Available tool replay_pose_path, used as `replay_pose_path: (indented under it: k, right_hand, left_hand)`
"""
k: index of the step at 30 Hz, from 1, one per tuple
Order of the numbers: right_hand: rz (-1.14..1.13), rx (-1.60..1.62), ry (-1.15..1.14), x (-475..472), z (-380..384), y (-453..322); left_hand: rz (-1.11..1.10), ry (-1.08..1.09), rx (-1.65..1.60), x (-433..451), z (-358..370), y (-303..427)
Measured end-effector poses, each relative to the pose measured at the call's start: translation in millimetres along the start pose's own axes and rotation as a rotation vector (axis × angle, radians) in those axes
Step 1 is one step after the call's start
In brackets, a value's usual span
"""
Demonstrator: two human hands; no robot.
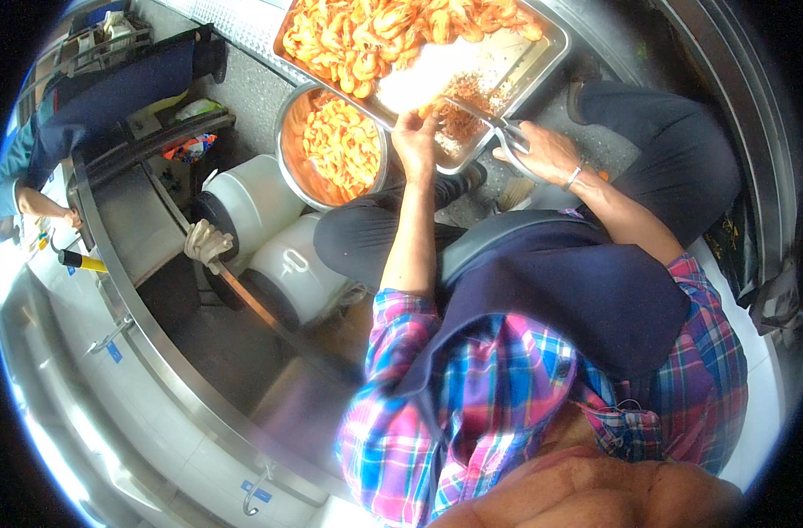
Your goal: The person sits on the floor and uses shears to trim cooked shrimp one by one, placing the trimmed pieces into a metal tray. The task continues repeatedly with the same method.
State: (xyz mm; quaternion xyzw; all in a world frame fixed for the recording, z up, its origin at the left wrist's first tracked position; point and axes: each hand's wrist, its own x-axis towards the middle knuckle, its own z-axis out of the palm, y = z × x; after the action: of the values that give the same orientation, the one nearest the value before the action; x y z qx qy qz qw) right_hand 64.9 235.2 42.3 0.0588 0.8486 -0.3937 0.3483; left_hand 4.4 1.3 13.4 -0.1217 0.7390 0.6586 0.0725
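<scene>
My left hand point(416, 142) pinches a shrimp point(430, 107) between thumb and fingers over the near edge of a rectangular metal tray point(552, 56). My right hand point(545, 152) grips the handles of metal scissors point(484, 117), whose blades point toward the pinched shrimp. Whole orange shrimp point(368, 39) are heaped across the tray's far side. A pile of reddish trimmings point(467, 109) lies on its near side, under the blades. Left of the tray stands a round metal bowl point(282, 155) with many orange shrimp pieces point(341, 148) in it. Glare washes out the tray's middle.
Two white plastic drums point(259, 191) with dark ends lie beside my left knee. A pair of pale gloves point(207, 244) hangs near a wooden handle point(249, 296). A steel-framed counter point(170, 373) curves along the left. Another person's arm point(45, 203) is at the far left.
</scene>
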Motion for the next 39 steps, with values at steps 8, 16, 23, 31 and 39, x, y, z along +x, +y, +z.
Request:
replay_pose_path:
  k: [8, 16, 23, 31, 39]
  right_hand:
    - [-0.113, 0.033, 0.119, 6.5, 9.2, 11.0]
    - [-0.053, 0.174, 0.137, 24.2, 24.9, 31.8]
    - [-0.059, 0.204, 0.123, 23.1, 24.5, 29.9]
    - [-0.061, 0.199, 0.179, 27.4, 32.0, 32.0]
    - [-0.027, 0.3, 0.178, 34.4, 33.7, 31.0]
  left_hand:
    - [-0.03, 0.037, 0.104, 0.1, -2.5, 4.1]
    - [-0.41, 0.062, -0.619, 6.7, -21.9, -2.0]
    - [-0.517, 0.132, -0.938, 10.0, -43.9, -18.4]
    - [-0.242, -0.442, -1.618, 23.6, -176.5, -50.7]
    - [-0.218, 0.037, -0.563, 66.7, -64.2, -10.8]
